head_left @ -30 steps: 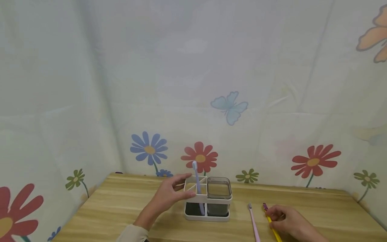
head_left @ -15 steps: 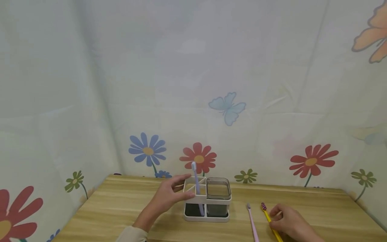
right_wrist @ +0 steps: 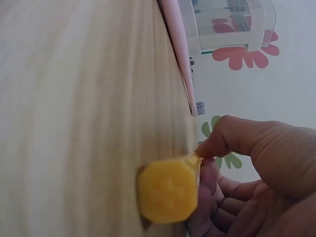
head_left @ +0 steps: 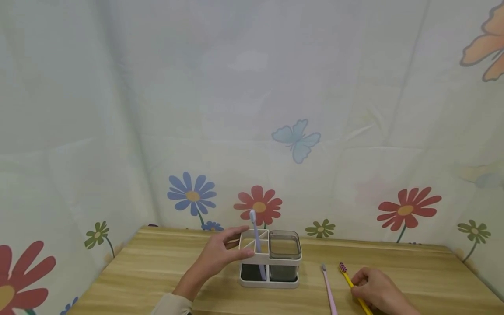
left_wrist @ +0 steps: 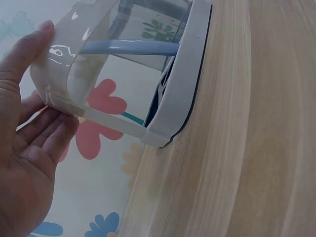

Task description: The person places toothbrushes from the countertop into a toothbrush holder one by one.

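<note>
A white toothbrush holder (head_left: 283,262) stands on the wooden table, with a divided section on its left and a clear grey-tinted cup (head_left: 285,245) on its right. One pale purple toothbrush (head_left: 257,234) leans upright in the divided section, bristles up. My left hand (head_left: 220,251) grips the holder's left upper end, thumb in front and fingers behind. With thumb and fingers my right hand (head_left: 378,288) pinches a yellow toothbrush (head_left: 347,276) by its handle; its purple-and-dark bristles point away from me. The handle's blunt yellow end (right_wrist: 168,191) shows close over the tabletop in the right wrist view.
A pink toothbrush (head_left: 328,288) lies on the table (head_left: 307,297) between the holder and the yellow toothbrush. Behind the table's back edge hangs a pale curtain (head_left: 220,109) printed with flowers and butterflies.
My right hand has shifted slightly right and down along the yellow toothbrush, whose head has tilted slightly left. My left hand and the holder have stayed in place.
</note>
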`<state>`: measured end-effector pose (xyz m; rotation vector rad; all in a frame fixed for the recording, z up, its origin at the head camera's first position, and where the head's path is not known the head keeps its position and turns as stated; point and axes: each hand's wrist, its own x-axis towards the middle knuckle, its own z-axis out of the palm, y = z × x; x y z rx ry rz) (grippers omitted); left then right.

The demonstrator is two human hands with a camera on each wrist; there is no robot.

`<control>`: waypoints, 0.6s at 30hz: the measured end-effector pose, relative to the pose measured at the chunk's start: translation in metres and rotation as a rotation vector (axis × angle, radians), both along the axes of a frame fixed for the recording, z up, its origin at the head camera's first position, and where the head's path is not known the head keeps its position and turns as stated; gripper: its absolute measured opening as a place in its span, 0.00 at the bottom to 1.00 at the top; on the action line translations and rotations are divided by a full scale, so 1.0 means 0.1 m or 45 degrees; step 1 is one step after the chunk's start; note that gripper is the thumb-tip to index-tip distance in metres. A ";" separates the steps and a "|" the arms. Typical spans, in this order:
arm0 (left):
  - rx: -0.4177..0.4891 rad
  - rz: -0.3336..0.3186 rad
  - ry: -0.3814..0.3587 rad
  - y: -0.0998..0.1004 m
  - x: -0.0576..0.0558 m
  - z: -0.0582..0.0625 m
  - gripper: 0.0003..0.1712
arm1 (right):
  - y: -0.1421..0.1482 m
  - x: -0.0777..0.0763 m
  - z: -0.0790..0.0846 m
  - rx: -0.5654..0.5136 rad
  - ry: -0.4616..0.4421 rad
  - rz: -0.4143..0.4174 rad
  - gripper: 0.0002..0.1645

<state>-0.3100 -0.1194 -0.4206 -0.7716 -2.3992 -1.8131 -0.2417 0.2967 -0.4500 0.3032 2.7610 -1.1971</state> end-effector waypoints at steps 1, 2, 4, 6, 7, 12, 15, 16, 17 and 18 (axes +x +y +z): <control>-0.002 0.004 -0.001 0.00 0.00 0.01 0.40 | 0.00 0.00 0.01 0.013 -0.007 -0.002 0.10; -0.002 0.006 0.002 0.01 0.00 0.02 0.40 | 0.01 0.00 0.01 0.032 -0.012 0.002 0.09; 0.001 0.000 0.007 0.01 -0.01 0.03 0.40 | 0.03 0.01 0.01 0.062 -0.024 0.009 0.09; 0.004 -0.009 0.013 0.01 -0.02 0.03 0.40 | 0.04 0.02 0.01 0.082 -0.031 0.007 0.09; 0.009 -0.017 0.013 0.01 -0.02 0.03 0.40 | 0.05 0.02 0.01 0.083 -0.036 0.006 0.09; 0.023 -0.026 0.009 0.00 -0.01 0.02 0.39 | 0.04 0.03 0.01 0.047 -0.036 -0.005 0.07; 0.010 -0.017 0.007 0.00 0.00 0.02 0.39 | 0.03 0.03 0.04 0.017 0.001 0.003 0.06; 0.004 -0.015 0.006 0.00 0.00 0.02 0.39 | 0.03 0.04 0.06 0.008 0.014 0.005 0.07; -0.004 -0.013 0.007 0.01 0.00 0.02 0.39 | 0.03 0.04 0.09 -0.002 0.023 0.004 0.07; -0.009 -0.011 0.005 0.01 0.00 0.03 0.39 | 0.03 0.04 0.12 -0.012 0.032 0.005 0.08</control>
